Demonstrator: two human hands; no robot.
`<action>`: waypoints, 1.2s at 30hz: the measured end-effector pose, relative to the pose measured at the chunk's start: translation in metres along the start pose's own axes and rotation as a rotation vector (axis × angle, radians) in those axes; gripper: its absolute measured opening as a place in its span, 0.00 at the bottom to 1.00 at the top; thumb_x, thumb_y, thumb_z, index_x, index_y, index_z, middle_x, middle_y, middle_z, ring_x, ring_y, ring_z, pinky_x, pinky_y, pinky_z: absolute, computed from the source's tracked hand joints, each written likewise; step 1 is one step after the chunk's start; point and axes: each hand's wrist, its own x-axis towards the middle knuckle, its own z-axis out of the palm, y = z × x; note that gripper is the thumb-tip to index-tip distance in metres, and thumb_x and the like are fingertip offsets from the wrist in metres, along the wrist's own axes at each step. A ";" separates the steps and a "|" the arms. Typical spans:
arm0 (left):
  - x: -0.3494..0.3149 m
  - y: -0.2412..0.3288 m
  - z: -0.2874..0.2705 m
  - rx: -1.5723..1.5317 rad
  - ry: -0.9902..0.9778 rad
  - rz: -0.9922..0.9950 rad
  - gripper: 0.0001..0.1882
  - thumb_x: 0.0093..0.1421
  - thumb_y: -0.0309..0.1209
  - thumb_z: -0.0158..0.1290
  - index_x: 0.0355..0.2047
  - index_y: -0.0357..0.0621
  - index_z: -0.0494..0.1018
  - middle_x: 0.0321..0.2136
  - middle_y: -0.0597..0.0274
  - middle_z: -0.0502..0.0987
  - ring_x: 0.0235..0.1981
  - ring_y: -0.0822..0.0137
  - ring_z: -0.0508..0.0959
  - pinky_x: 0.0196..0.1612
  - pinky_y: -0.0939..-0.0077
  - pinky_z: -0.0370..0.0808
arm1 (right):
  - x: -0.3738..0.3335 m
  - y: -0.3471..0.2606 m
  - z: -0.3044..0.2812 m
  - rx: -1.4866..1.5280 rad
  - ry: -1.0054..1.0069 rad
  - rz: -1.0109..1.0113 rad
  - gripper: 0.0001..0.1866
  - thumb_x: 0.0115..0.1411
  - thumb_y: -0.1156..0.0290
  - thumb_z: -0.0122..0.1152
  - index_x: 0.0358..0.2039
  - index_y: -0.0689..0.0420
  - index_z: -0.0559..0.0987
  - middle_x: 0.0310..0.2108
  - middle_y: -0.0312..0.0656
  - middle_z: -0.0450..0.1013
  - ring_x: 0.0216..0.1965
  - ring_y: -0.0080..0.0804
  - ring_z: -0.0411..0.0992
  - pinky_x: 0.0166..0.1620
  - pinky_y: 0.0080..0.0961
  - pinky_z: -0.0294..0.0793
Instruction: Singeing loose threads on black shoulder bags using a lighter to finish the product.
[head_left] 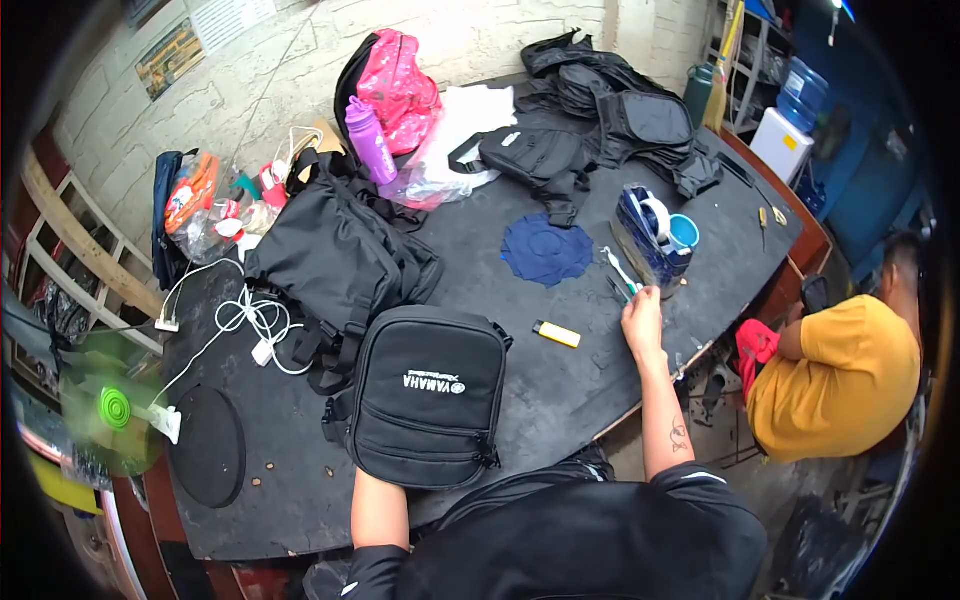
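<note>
- Dark worktable (560, 390): it fills the middle of the view, and you stand at its near edge.
- Large black backpack (335, 255): lies left of centre, straps trailing toward you.
- Pile of black bags (610, 110): heaped at the far right of the table.
- Small black pouch bag (425, 395): flat on the table just in front of you, near left, front panel up. Your left forearm (378, 510) runs under its near edge; the left hand itself is hidden beneath the bag, so you cannot tell whether it is apart or together.
- Person in a yellow shirt (840, 375): seated off the table's right edge, well apart from your hands.
- Pink bag (398, 90): against the far wall, with a purple bottle (371, 140) just beside it.
- Round navy fabric piece (546, 250): flat, centre of the table.
- Blue-and-clear holder box (650, 240): right of the fabric piece.
- Your right hand (642, 320): reached out to the right, fingers drawn together on a small teal-handled tool (622, 272) just near the holder box.
- Yellow lighter (556, 334): lies between the pouch bag and your right hand, touching neither.
</note>
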 end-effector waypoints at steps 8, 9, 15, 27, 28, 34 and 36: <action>0.004 -0.005 0.013 0.050 0.022 0.023 0.28 0.67 0.45 0.28 0.63 0.45 0.49 0.63 0.59 0.52 0.62 0.66 0.55 0.64 0.74 0.51 | 0.032 -0.103 -0.054 0.770 -0.047 -0.253 0.15 0.60 0.79 0.43 0.45 0.57 0.75 0.37 0.38 0.72 0.39 0.26 0.69 0.41 0.22 0.68; 0.004 -0.008 0.014 0.052 0.017 0.017 0.28 0.67 0.45 0.28 0.63 0.45 0.49 0.63 0.59 0.52 0.62 0.66 0.55 0.64 0.74 0.51 | 0.033 -0.122 -0.067 0.783 -0.085 -0.386 0.13 0.62 0.75 0.45 0.45 0.57 0.75 0.36 0.38 0.72 0.40 0.26 0.68 0.43 0.22 0.66; 0.007 -0.007 0.015 0.080 0.008 0.002 0.28 0.67 0.44 0.28 0.63 0.44 0.48 0.63 0.59 0.51 0.62 0.66 0.54 0.64 0.75 0.50 | 0.022 -0.204 -0.107 0.706 -0.124 -0.777 0.20 0.34 0.54 0.73 0.19 0.53 0.74 0.22 0.32 0.65 0.31 0.31 0.56 0.38 0.28 0.57; 0.003 -0.005 0.020 -0.068 -0.012 -0.058 0.28 0.68 0.43 0.26 0.64 0.43 0.46 0.64 0.59 0.50 0.63 0.67 0.54 0.64 0.78 0.49 | 0.022 -0.223 -0.104 0.613 -0.059 -0.924 0.22 0.33 0.52 0.74 0.19 0.52 0.74 0.22 0.30 0.62 0.32 0.32 0.54 0.38 0.29 0.56; 0.003 -0.005 0.018 -0.069 -0.014 -0.057 0.28 0.68 0.43 0.26 0.64 0.43 0.46 0.64 0.59 0.50 0.63 0.67 0.54 0.64 0.78 0.49 | 0.022 -0.222 -0.105 0.602 -0.078 -0.926 0.22 0.34 0.51 0.74 0.20 0.53 0.74 0.23 0.31 0.62 0.32 0.34 0.55 0.38 0.30 0.57; 0.001 -0.007 0.014 -0.016 0.051 -0.021 0.27 0.68 0.42 0.28 0.63 0.42 0.50 0.62 0.58 0.54 0.61 0.66 0.57 0.63 0.77 0.53 | 0.022 -0.220 -0.100 0.660 -0.073 -0.926 0.22 0.32 0.53 0.75 0.18 0.53 0.74 0.20 0.29 0.61 0.32 0.31 0.53 0.37 0.28 0.55; 0.002 -0.007 0.011 0.015 0.053 -0.006 0.27 0.68 0.42 0.28 0.63 0.41 0.51 0.62 0.58 0.55 0.60 0.66 0.58 0.62 0.76 0.54 | 0.022 -0.221 -0.100 0.669 -0.079 -0.930 0.22 0.31 0.53 0.76 0.17 0.53 0.73 0.21 0.29 0.61 0.32 0.31 0.54 0.37 0.27 0.55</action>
